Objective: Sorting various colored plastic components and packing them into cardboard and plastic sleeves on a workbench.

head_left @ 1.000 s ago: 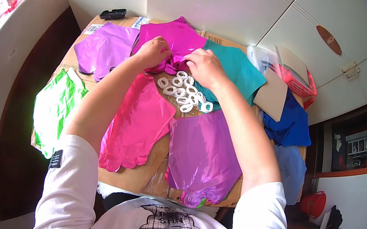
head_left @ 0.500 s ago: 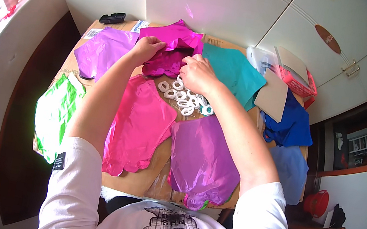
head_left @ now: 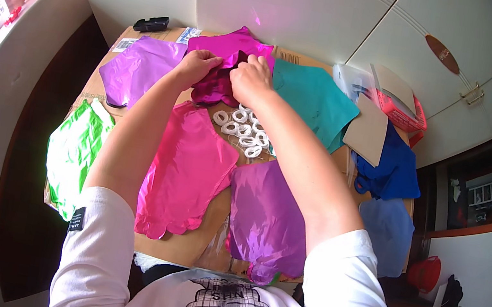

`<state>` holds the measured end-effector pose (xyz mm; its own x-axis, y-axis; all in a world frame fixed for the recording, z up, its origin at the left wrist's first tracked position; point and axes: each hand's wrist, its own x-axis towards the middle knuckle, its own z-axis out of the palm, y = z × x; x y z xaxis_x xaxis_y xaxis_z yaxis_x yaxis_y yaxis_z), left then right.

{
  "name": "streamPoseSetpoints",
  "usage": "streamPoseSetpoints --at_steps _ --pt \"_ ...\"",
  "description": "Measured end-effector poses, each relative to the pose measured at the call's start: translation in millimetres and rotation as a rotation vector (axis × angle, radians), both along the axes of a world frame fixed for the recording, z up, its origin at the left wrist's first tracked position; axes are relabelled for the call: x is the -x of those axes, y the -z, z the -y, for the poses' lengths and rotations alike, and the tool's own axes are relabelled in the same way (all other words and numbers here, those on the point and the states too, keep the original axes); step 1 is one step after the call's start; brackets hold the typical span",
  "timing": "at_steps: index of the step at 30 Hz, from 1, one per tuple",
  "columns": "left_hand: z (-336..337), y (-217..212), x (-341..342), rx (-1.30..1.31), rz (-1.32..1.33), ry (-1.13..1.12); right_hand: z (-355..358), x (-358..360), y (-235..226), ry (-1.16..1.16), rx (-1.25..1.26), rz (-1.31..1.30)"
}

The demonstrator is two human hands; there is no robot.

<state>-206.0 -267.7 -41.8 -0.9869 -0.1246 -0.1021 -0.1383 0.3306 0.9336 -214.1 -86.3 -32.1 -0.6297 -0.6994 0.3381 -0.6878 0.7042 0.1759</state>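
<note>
At the far middle of the cardboard-covered table lies a shiny magenta sheet (head_left: 238,42) of thin, foil-like material, its near part folded up and darker, with a wavy edge. My left hand (head_left: 198,67) pinches this fold from the left. Close beside it, my right hand (head_left: 251,81) is closed with bent fingers at the fold's right side; its fingertips are partly hidden. Just below my right hand sits a pile of small white rings (head_left: 245,129), partly covered by my right forearm.
Around the pile lie sheets in lilac (head_left: 142,71), teal (head_left: 313,103), pink (head_left: 184,172), purple (head_left: 268,216), bright green (head_left: 74,151) and blue (head_left: 393,168). A red basket (head_left: 402,114) and beige card (head_left: 367,131) stand far right. White cabinets (head_left: 284,4) border the table's far side.
My right hand has moved left along the magenta sheet, closer to my left hand, and the sheet's fold has shifted. My left hand stays nearly in place.
</note>
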Motion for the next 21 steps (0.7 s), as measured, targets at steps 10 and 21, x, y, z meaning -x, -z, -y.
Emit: streamPoseSetpoints --at_steps 10,21 --pt "98.8 3.3 44.7 -0.888 -0.278 -0.055 16.7 1.8 -9.3 0.132 -0.027 0.299" --pt "161.6 -150.0 -20.4 0.921 -0.941 -0.449 8.2 10.8 -8.5 0.206 -0.026 0.339"
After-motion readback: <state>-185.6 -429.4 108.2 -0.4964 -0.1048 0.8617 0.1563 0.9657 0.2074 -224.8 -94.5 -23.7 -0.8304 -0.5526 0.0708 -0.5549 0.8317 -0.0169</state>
